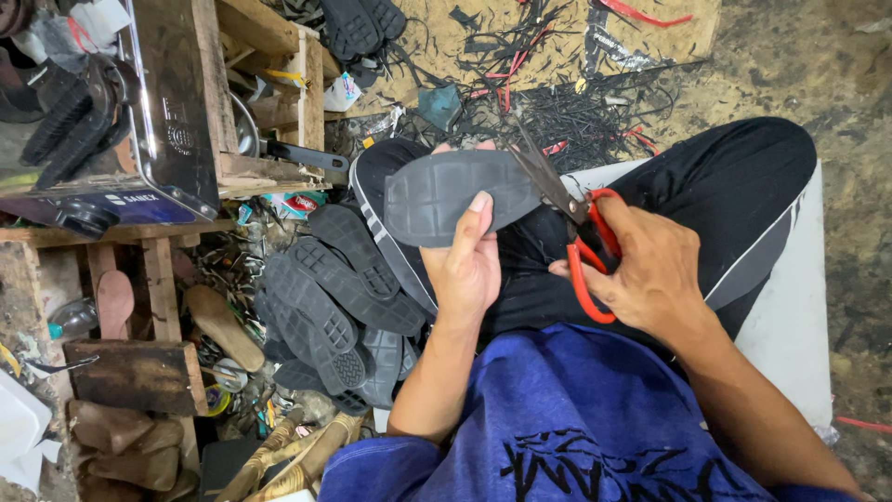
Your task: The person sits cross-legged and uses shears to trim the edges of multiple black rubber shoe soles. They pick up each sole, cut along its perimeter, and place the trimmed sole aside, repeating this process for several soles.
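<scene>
Above the person's lap, the left hand (pixel 469 265) grips a dark rubber sole (pixel 441 193), thumb on its face and fingertips curling over the far edge. Just to its right, the right hand (pixel 650 270) is closed through the red handles of a pair of scissors (pixel 567 218), whose blades meet the sole's right end. Beside the left knee lies a pile of soles (pixel 330 307), with black scraps (pixel 567 112) on the floor ahead.
</scene>
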### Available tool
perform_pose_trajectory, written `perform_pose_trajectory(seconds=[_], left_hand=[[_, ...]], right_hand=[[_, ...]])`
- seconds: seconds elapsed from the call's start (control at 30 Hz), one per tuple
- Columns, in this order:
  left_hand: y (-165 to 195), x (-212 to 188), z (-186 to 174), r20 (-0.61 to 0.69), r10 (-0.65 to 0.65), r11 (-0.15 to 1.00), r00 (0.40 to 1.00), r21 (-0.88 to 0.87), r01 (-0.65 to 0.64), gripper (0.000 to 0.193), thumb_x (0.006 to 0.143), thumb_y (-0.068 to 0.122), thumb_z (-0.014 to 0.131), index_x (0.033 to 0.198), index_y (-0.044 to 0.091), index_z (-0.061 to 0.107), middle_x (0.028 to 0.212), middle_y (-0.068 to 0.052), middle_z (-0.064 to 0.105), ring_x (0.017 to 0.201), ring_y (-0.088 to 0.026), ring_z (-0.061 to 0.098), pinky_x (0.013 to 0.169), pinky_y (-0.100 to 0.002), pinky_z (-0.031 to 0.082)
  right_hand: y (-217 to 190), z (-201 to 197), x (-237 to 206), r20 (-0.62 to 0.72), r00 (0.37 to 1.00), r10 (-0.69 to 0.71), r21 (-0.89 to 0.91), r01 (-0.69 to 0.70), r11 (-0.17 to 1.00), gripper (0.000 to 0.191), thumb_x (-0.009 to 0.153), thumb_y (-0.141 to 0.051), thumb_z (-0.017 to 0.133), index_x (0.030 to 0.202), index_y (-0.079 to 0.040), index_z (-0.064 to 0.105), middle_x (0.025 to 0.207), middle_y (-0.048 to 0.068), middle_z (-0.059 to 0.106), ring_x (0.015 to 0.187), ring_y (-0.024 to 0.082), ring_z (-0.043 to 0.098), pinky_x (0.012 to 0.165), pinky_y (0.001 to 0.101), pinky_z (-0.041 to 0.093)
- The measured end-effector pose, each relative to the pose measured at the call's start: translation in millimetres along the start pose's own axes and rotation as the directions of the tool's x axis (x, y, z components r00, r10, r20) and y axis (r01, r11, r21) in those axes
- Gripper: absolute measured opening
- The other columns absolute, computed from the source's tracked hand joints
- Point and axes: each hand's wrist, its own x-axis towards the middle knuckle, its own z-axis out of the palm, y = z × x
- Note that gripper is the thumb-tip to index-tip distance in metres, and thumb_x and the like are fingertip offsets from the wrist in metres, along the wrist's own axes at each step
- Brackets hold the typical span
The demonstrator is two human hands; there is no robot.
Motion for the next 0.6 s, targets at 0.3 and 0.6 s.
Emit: perform_pose_trajectory(seconds=[0.3,0.6], left_hand=[[9,17,-14,-0.017,0.05,0.971,0.999,0.235,-0.045,0.065,0.098,-0.01,0.062,0.158,0.0,0.037,0.138,-0.018,0.058,0.124,-0.024,0.061,0.103,-0.033,0.051],[32,26,-20,0.041,-0.062,0.924,0.997,0.381,0.042,0.065,0.092,-0.006,0.069,0.152,-0.005,0.043,0.152,-0.013,0.053,0.129,-0.019,0.058,0.108,-0.034,0.049]], right_hand=[[7,3,-4,-0.007,0.998,-0.06,-0.121,0.059,0.991,0.062,0.069,-0.063,0.082,0.093,-0.009,0.065,0.064,0.008,0.057,0.059,0.032,0.06,0.055,0.044,0.043],[12,4,-7,0.106,0.994,-0.004,-0.152,0.02,0.988,0.068,0.065,-0.066,0.083,0.1,-0.01,0.07,0.059,0.011,0.06,0.057,0.032,0.063,0.054,0.0441,0.045]])
